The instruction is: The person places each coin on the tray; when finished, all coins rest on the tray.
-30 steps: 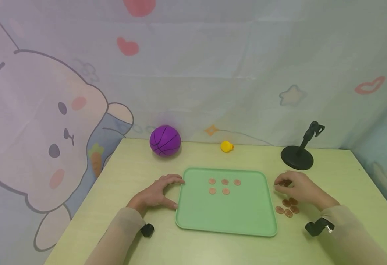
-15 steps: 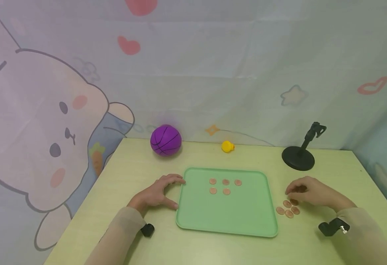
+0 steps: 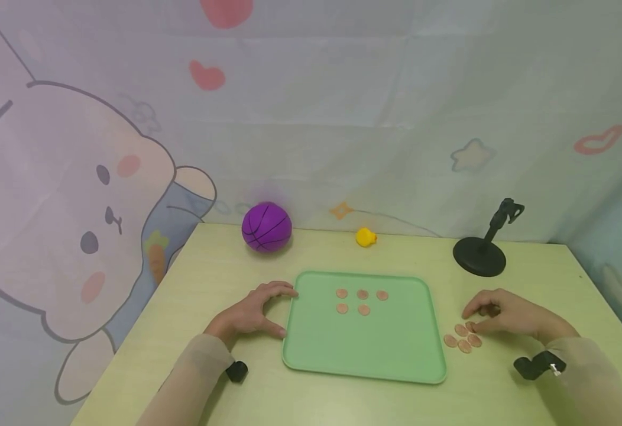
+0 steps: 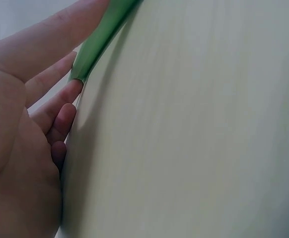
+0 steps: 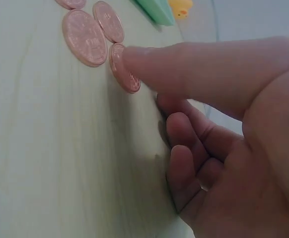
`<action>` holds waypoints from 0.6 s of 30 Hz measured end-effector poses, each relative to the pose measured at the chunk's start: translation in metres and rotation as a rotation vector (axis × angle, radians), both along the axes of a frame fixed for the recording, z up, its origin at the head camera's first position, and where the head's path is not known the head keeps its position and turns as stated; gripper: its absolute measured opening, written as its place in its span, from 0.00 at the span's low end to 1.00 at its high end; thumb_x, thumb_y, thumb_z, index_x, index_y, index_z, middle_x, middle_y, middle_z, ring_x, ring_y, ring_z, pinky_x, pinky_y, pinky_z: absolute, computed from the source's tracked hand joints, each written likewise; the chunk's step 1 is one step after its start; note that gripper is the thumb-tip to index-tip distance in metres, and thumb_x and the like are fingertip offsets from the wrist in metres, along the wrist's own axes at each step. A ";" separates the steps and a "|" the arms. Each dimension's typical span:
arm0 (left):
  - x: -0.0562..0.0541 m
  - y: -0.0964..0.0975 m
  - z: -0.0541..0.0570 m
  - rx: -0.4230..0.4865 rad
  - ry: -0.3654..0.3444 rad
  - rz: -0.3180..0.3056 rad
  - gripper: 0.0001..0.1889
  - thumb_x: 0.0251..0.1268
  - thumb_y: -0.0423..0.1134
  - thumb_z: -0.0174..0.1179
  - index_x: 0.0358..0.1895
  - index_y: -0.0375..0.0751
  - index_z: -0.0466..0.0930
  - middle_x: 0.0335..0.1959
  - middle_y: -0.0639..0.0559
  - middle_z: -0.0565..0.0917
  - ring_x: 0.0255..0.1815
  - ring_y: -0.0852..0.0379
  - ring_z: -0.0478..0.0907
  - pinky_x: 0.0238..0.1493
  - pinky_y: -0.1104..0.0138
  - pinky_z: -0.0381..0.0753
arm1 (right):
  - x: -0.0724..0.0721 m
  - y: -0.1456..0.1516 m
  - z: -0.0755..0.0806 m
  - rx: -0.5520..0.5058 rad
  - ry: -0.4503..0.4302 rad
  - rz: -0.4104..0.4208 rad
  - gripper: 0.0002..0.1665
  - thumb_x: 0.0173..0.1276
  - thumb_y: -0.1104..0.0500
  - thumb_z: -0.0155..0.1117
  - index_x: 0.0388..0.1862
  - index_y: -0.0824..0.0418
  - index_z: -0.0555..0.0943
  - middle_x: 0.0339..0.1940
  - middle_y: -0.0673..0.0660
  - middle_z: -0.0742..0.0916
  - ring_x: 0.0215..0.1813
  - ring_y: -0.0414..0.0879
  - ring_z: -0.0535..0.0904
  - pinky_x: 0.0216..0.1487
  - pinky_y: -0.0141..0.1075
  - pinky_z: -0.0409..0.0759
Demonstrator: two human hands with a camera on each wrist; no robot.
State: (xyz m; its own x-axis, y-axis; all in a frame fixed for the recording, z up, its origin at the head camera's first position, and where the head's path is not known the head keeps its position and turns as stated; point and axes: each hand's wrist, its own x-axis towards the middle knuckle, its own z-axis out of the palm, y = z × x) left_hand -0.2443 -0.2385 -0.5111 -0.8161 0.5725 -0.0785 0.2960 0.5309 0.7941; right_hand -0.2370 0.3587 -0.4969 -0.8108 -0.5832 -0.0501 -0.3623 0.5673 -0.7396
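Observation:
My left hand (image 3: 249, 309) spans the left edge of a green tray (image 3: 364, 349), thumb and forefinger spread, their tips touching its rim. The left wrist view shows these fingers (image 4: 50, 74) against the green rim (image 4: 92, 54). Several copper-coloured coins (image 3: 363, 294) lie flat on the tray in two rows. To the tray's right, several more coins (image 3: 464, 347) lie in a cluster. Over this cluster's right side is my right hand (image 3: 513, 316), its thumb touching the rightmost upper coin (image 5: 120, 69). Its forefinger stands apart from the thumb; the other fingers bend loosely beneath the palm.
A purple ball (image 3: 266, 228) sits at the back left of the table (image 3: 226, 260). Near the back edge are a yellow rubber duck (image 3: 365, 237) and a black stand (image 3: 479, 256) with a clip. Behind hangs a cartoon-printed cloth (image 3: 311, 118).
My right hand has shifted right and towards me, lowering its thumb onto a coin in the cluster. The left hand, the tray and the coins on it have stayed put.

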 end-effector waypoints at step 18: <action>-0.001 0.000 0.000 0.005 -0.004 -0.001 0.43 0.45 0.45 0.85 0.70 0.57 0.77 0.79 0.52 0.66 0.81 0.43 0.54 0.79 0.37 0.48 | -0.002 -0.003 0.000 0.007 -0.048 0.023 0.08 0.66 0.61 0.77 0.44 0.55 0.89 0.45 0.51 0.86 0.45 0.38 0.75 0.48 0.30 0.75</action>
State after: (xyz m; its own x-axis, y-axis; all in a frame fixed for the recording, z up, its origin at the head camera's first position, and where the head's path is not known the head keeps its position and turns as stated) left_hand -0.2448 -0.2386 -0.5114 -0.8152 0.5738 -0.0790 0.2932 0.5264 0.7981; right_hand -0.2393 0.3556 -0.4968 -0.7937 -0.6012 -0.0925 -0.3398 0.5643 -0.7524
